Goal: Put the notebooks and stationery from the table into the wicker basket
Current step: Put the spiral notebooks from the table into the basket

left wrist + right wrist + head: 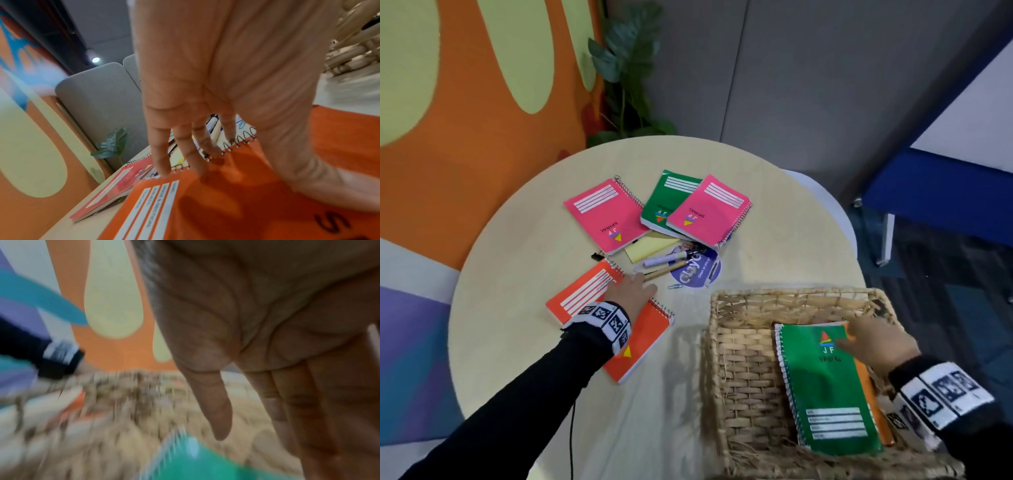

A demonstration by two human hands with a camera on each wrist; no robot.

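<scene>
On the round table (524,260) lies an orange spiral notebook (650,329), near its left front. My left hand (635,286) rests on it, fingers (164,159) straight and spread, tips by the spiral binding. The wicker basket (726,342) stands at the front right. Inside it, a green notebook (825,390) lies on another orange one (873,401). My right hand (873,339) hovers open at the green cover's far corner, holding nothing; the right wrist view is blurred. Farther back lie two pink notebooks (606,214) (710,209), a green one (664,202), a yellow pad (650,248) and pens (667,262).
A purple round sticker (698,270), a paper clip (674,286) and a black binder clip (597,256) lie among the stationery. A plant (626,68) stands behind the table against the orange wall. A blue bench (945,198) is off to the right.
</scene>
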